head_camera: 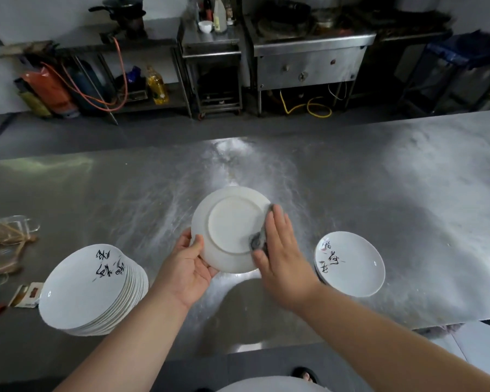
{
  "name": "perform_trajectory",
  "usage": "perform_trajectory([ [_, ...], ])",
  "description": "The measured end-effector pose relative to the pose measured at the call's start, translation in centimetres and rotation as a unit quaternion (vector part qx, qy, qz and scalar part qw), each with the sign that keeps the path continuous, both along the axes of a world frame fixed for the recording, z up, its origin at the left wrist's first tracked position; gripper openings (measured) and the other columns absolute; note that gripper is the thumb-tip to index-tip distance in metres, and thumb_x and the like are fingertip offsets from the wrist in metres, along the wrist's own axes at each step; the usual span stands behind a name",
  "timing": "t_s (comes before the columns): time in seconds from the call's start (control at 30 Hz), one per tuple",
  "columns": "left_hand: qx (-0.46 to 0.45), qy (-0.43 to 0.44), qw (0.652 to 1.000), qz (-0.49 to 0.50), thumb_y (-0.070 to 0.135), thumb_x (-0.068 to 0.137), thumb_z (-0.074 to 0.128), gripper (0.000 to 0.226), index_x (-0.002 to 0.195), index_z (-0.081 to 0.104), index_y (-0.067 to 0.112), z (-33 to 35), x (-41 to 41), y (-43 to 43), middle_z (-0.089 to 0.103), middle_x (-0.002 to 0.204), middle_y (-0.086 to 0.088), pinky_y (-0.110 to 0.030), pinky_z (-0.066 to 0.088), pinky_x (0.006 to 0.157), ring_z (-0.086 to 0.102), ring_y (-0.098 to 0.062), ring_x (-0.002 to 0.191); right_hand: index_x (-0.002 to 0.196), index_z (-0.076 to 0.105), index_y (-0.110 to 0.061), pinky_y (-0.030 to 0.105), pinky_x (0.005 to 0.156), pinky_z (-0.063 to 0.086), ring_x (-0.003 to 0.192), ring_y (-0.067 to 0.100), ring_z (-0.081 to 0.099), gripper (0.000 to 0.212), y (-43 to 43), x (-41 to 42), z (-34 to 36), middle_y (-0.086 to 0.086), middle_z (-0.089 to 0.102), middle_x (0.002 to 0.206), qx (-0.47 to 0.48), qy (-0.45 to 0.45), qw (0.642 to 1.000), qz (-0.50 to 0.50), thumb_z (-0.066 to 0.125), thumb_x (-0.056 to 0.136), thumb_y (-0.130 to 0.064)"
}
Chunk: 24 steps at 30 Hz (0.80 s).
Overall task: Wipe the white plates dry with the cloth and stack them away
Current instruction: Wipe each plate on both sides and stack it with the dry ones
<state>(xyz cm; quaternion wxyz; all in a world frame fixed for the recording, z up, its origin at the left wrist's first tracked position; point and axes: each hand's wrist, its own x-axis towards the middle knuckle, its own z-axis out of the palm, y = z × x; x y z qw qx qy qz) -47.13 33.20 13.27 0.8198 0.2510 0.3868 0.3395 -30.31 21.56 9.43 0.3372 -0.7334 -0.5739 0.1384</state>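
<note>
Steel counter (351,193) below you: your left hand (187,267) grips a plain white plate (227,222), underside up. Your flat right hand (280,258) presses the grey cloth (259,241) against it.

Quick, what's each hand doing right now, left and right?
Left hand: closed, gripping the white plate by its rim.
Right hand: open, flat fingers pressing the grey cloth against the plate's underside.

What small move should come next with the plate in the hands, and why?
Probably slide the cloth around the rest of the rim. The left hand grips the plate with its underside facing up, and the right hand presses the cloth flat on the right side only, so the other parts may need wiping too.
</note>
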Motion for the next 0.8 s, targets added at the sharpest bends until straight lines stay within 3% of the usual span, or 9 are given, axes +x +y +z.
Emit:
perform_trajectory([
  [0.1,0.031,0.002,0.999,-0.005,0.010,0.109,0.041,0.026,0.121,0.060,0.024,1.1,0.3,0.6,0.078,0.114,0.000,-0.041,0.065,0.076,0.077,-0.016,0.098,0.166,0.010,-0.010,0.011,0.121,0.000,0.157,0.000,-0.009,0.071,2.5,2.5,2.9,-0.003,0.000,0.174,0.014,0.027,0.999,-0.019,0.029,0.111,-0.050],
  [0.17,0.055,-0.005,0.998,0.011,0.010,0.110,0.040,0.027,0.116,0.061,0.025,2.2,0.7,1.3,0.078,0.111,0.001,-0.042,0.064,0.081,0.076,-0.015,0.098,0.167,0.004,-0.010,0.023,0.128,0.002,0.161,0.012,-0.010,0.079,2.7,2.3,3.8,-0.003,-0.010,0.173,0.023,0.016,1.000,-0.015,0.025,0.108,-0.058],
  [0.23,0.056,-0.021,0.998,0.037,0.009,0.110,0.039,0.027,0.112,0.061,0.025,3.0,1.1,1.8,0.079,0.109,0.002,-0.040,0.066,0.072,0.077,-0.014,0.095,0.165,-0.004,-0.006,0.034,0.130,-0.004,0.160,0.023,-0.017,0.082,1.6,0.1,3.4,0.008,-0.018,0.172,0.039,-0.004,0.999,0.005,0.021,0.108,-0.059],
  [0.3,0.051,-0.039,0.997,0.052,0.009,0.110,0.039,0.026,0.112,0.061,0.024,3.4,1.4,1.8,0.078,0.110,0.000,-0.037,0.064,0.066,0.077,-0.015,0.095,0.163,-0.012,-0.007,0.040,0.130,-0.006,0.158,0.023,-0.024,0.082,-0.1,-2.5,2.7,0.008,-0.027,0.171,0.023,0.021,0.999,0.021,0.023,0.107,-0.056],
  [0.37,0.048,-0.041,0.997,0.046,0.009,0.110,0.039,0.025,0.115,0.060,0.022,3.3,1.7,1.4,0.078,0.111,-0.003,-0.038,0.064,0.065,0.078,-0.017,0.095,0.164,-0.013,-0.011,0.036,0.130,-0.004,0.158,0.014,-0.024,0.080,-0.5,-3.5,2.7,-0.003,-0.030,0.170,0.034,0.093,0.995,-0.002,0.024,0.106,-0.051],
  [0.53,0.087,-0.039,0.995,-0.031,0.002,0.101,0.046,0.038,0.129,0.057,0.025,3.1,1.0,0.2,0.073,0.126,-0.004,-0.040,0.064,0.077,0.074,-0.021,0.107,0.166,0.020,-0.014,0.002,0.117,0.007,0.149,-0.017,0.006,0.061,2.3,-0.6,6.1,-0.012,0.013,0.172,0.097,0.214,0.959,-0.160,0.043,0.111,-0.024],
  [0.6,0.092,-0.044,0.992,-0.077,0.003,0.089,0.050,0.050,0.132,0.059,0.027,3.8,0.5,0.6,0.073,0.127,-0.003,-0.042,0.063,0.080,0.073,-0.021,0.108,0.160,0.038,-0.015,0.001,0.114,0.017,0.143,-0.018,0.024,0.056,2.8,1.3,7.0,-0.014,0.033,0.164,0.112,0.212,0.959,-0.152,0.052,0.106,-0.014],
  [0.73,0.031,-0.014,0.993,-0.112,0.028,0.098,0.050,0.044,0.138,0.064,0.015,4.8,0.3,1.0,0.070,0.133,-0.010,-0.041,0.063,0.087,0.069,-0.027,0.121,0.140,0.060,-0.001,0.019,0.113,0.039,0.133,-0.003,0.049,0.044,2.8,2.7,7.3,-0.013,0.061,0.141,0.110,0.184,0.975,-0.061,0.051,0.097,0.006],
  [0.8,0.035,-0.009,0.996,-0.087,0.029,0.096,0.051,0.045,0.137,0.063,0.012,4.6,0.4,0.7,0.071,0.132,-0.013,-0.039,0.063,0.087,0.071,-0.025,0.117,0.145,0.054,-0.002,0.005,0.111,0.028,0.135,-0.008,0.042,0.046,2.3,2.0,7.1,-0.009,0.054,0.152,0.106,0.150,0.982,-0.042,0.050,0.100,0.004],
])
